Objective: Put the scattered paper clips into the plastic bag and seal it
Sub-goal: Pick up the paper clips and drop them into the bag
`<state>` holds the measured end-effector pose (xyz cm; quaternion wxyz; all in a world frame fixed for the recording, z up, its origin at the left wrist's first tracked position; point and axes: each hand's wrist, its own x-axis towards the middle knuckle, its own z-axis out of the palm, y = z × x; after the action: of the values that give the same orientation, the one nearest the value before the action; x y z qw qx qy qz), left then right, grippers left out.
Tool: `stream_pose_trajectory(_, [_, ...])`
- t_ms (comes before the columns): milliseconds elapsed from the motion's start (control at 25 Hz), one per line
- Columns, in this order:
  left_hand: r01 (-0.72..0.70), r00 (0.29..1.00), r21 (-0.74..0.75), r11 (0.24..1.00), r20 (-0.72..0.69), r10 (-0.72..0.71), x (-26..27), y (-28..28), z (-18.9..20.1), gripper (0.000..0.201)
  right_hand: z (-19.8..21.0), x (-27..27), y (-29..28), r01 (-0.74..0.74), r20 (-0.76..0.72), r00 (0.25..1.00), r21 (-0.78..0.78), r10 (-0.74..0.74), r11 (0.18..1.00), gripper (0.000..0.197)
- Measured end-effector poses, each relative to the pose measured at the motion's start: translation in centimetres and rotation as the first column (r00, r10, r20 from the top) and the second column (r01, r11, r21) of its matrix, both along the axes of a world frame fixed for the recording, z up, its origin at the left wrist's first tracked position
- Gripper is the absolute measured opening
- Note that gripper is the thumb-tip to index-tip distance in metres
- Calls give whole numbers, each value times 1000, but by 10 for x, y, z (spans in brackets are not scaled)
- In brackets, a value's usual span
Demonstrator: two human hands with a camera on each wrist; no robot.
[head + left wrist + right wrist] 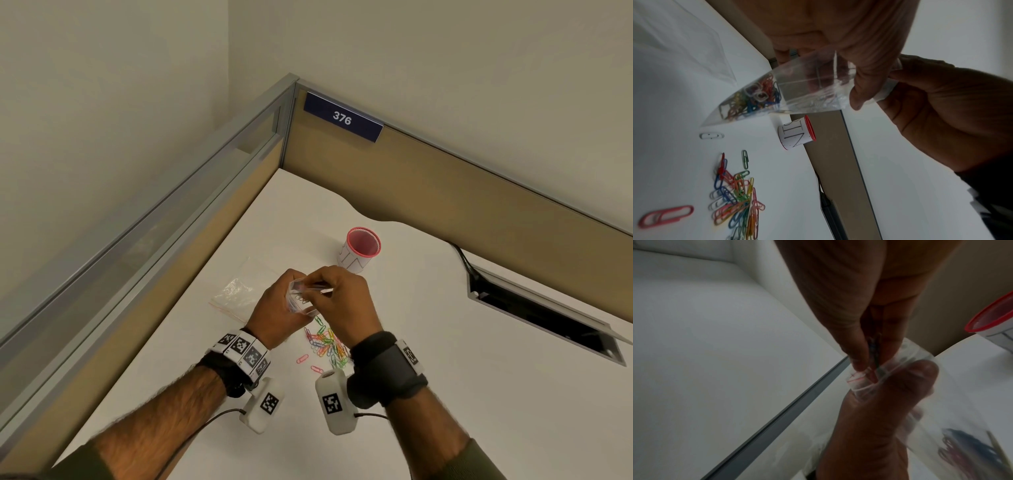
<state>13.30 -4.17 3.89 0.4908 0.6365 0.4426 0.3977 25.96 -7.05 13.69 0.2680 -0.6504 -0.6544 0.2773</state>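
Observation:
Both hands hold a small clear plastic bag (301,303) just above the white desk. My left hand (282,303) grips the bag near its mouth, thumb on the film. My right hand (342,294) pinches a few paper clips (873,350) at the bag's open mouth (863,382). In the left wrist view the bag (807,84) hangs tilted, with a clump of coloured clips (752,99) in its lower corner. A scattered pile of coloured paper clips (325,346) lies on the desk under the hands, also seen as the pile (735,203) in the left wrist view.
A pink mesh cup (361,248) with a white paper label stands behind the hands. More clear bags (239,291) lie flat to the left. A cable slot (548,315) opens in the desk at the right. Tan partition walls (445,192) close off the corner.

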Motion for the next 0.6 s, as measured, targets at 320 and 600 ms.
stream_pose_trajectory(320, [-32,999,14,999,9,32,-8,2,0,44,10,30,0,122,-80,991,137,-112,983,9])
stream_pose_trajectory(600, [-155,985,-9,988,70,156,-39,12,4,44,-102,51,22,-6,394,914,-216,93,976,20])
